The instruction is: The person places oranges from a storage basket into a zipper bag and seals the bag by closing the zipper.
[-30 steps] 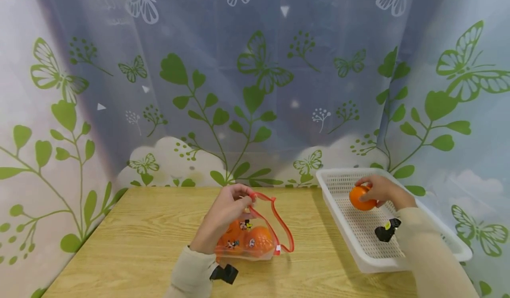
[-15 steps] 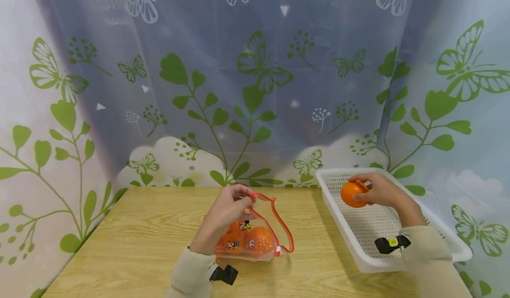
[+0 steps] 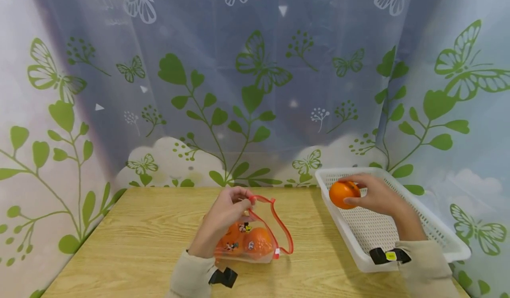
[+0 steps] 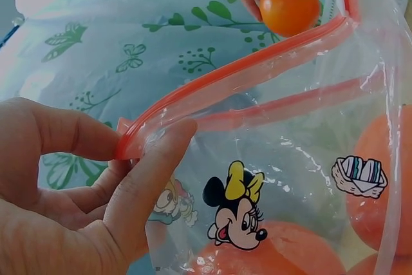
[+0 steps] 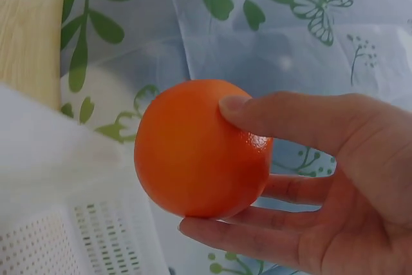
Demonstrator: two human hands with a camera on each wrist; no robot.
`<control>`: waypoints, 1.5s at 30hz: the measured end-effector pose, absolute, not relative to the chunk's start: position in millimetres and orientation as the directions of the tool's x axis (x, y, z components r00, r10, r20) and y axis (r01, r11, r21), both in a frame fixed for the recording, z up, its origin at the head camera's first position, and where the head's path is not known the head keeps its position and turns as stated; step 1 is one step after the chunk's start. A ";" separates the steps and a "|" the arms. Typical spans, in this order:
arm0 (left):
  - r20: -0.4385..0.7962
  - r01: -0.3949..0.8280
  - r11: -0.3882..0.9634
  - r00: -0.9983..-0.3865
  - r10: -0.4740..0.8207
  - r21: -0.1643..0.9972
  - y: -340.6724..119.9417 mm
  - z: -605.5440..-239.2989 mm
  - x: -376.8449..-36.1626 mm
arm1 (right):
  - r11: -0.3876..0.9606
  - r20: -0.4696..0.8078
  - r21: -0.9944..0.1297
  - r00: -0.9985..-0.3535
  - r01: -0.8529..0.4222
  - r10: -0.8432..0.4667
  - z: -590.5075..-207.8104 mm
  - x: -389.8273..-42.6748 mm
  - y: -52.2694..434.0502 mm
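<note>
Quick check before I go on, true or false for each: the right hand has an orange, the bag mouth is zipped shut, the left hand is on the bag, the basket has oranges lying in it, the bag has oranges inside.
1. The right hand holds an orange. True.
2. The bag is zipped shut. False: its red zip strips stand apart, so the mouth is open.
3. The left hand pinches the bag's rim. True.
4. Oranges lie in the white basket. False: none shows on its floor; the one orange is held above it.
5. The bag holds oranges. True.
</note>
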State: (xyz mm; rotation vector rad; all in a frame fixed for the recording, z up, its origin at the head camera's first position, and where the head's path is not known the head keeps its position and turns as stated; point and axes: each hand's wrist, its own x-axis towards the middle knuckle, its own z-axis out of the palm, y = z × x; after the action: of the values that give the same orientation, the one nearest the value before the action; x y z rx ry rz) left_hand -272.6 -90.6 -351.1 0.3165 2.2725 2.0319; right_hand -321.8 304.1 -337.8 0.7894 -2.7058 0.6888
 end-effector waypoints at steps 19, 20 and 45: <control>0.084 0.104 0.089 -0.977 0.197 0.991 -92.7 -358.6 -265.4 | 0.645 0.394 -0.460 -0.791 -0.611 -0.468 -339.4 -298.3 267.7; 0.085 0.105 0.091 -0.977 0.196 0.990 -92.8 -358.7 -265.2 | 0.638 0.390 -0.473 -0.794 -0.608 -0.467 -339.7 -297.1 265.5; 0.072 0.091 0.081 -0.974 0.213 0.993 -92.0 -353.9 -261.3 | 0.470 0.399 -0.610 -0.760 -0.638 -0.513 -354.0 -287.2 236.2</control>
State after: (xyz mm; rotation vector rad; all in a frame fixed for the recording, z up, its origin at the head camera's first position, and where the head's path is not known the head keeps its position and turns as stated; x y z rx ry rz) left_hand -261.3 -92.0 -353.9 0.3168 2.2406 2.0455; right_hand -287.2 236.2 -354.0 1.0085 -2.5528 1.1627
